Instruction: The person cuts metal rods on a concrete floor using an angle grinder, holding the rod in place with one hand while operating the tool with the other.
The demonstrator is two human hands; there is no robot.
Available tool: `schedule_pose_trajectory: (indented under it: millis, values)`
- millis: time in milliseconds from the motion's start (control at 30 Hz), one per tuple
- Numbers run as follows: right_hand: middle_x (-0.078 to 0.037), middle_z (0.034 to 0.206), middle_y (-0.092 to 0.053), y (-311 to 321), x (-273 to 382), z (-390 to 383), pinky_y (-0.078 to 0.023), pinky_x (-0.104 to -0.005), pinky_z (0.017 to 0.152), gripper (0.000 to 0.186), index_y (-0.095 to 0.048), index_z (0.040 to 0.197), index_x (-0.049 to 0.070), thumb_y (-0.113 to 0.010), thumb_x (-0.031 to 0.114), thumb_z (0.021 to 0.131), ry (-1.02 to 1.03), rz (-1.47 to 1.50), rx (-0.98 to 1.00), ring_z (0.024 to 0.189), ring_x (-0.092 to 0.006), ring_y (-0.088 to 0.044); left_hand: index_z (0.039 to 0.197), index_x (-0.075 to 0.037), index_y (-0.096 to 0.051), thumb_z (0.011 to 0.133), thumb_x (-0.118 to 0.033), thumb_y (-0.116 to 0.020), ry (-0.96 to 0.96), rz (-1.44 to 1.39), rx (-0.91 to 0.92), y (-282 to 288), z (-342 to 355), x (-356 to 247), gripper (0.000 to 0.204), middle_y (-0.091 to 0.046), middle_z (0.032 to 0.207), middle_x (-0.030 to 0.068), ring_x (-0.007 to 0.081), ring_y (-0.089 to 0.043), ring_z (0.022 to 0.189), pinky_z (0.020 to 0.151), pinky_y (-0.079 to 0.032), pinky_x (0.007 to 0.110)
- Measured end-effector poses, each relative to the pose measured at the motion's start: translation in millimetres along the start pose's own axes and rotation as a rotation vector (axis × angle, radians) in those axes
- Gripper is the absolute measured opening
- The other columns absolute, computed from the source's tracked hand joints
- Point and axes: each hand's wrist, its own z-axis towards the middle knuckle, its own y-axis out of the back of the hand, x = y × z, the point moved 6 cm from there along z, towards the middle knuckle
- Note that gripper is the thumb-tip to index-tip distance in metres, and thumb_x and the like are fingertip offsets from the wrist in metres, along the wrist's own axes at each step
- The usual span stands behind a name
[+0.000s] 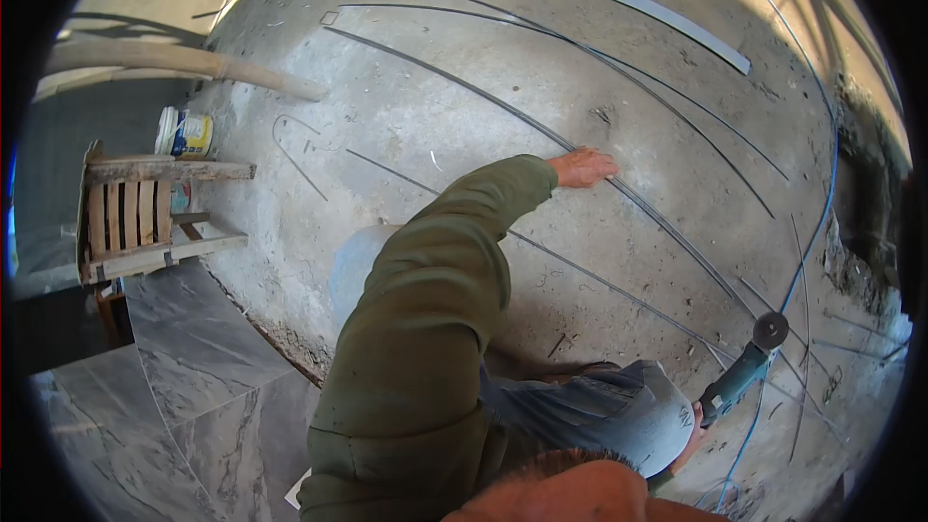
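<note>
My left hand [583,166] is closed over a pair of long, thin steel rods [677,237] that lie slantwise on the concrete. The far end of the rods, beyond my left hand, meets a small square piece [329,18]. Low on the right, beside my jeans-clad knee, my right hand [690,437] grips a teal angle grinder [739,377]. The grinder's dark round disc [770,330] is close to the near end of the rods; whether it touches them I cannot tell. My right fingers are partly hidden by the knee.
More loose rods [657,92] lie across the concrete floor [464,116]. A blue cord [829,184] runs down the right side. A flat pale strip [677,27] lies far off. At left are a wooden chair [130,213], a paint bucket [184,132], a pole [193,60] and grey marbled tiles [203,348].
</note>
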Motion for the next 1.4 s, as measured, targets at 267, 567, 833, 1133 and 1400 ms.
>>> schedule_pose_trajectory:
  millis: [267,567,833,1133,1400]
  values:
    - [0.0,0.073,-0.056,-26.0,18.5,12.4,-0.042,-0.0249,0.047,0.045,-0.052,0.11,0.005,-0.078,0.017,0.075,0.05,0.11,0.044,0.052,-0.0083,-0.051,0.094,-0.006,-0.059,0.091,-0.016,-0.059,0.121,0.122,0.071,8.9,-16.7,25.4,0.011,-0.057,0.09,0.0139,0.0354,-0.057,0.087,0.074,-0.045,0.046]
    - [-0.001,0.073,-0.055,-4.8,-2.0,16.5,-0.042,-0.0242,0.045,0.045,-0.052,0.109,0.004,-0.077,0.013,0.072,0.0,0.108,-0.004,0.051,-0.0085,-0.051,0.115,-0.009,-0.063,0.088,-0.02,-0.061,-0.014,0.289,0.047,-2.6,4.8,-17.3,0.029,-0.062,0.103,0.0106,0.0299,-0.06,0.096,0.08,-0.047,0.042]
    - [-0.001,0.088,-0.058,-9.6,-10.9,49.0,-0.045,-0.0247,0.062,0.057,-0.054,0.12,0.0,-0.073,0.012,0.068,-0.027,-0.003,0.08,0.07,-0.0093,-0.052,0.119,-0.01,-0.064,0.09,-0.026,-0.063,-0.102,0.168,0.045,-61.6,82.0,-96.1,0.033,-0.063,0.106,0.0104,0.0291,-0.06,0.096,0.082,-0.047,0.041]
    - [0.001,0.082,-0.052,-0.4,-1.7,83.3,-0.041,-0.0238,0.052,0.063,-0.049,0.128,-0.002,-0.066,0.01,0.069,0.277,-0.091,0.089,0.059,-0.0077,-0.048,0.109,-0.011,-0.071,0.09,-0.023,-0.064,-0.003,0.069,0.057,-101.0,109.8,-109.8,0.024,-0.064,0.097,0.0111,0.031,-0.062,0.091,0.079,-0.049,0.041]
    - [0.001,0.082,-0.052,-1.7,-4.9,97.6,-0.041,-0.0236,0.054,0.063,-0.05,0.128,-0.003,-0.065,0.011,0.068,0.242,-0.118,0.115,0.062,-0.0078,-0.047,0.102,-0.01,-0.072,0.089,-0.022,-0.064,0.016,0.016,0.067,-102.7,110.3,-108.2,0.018,-0.065,0.092,0.0086,0.0293,-0.062,0.089,0.078,-0.049,0.04]
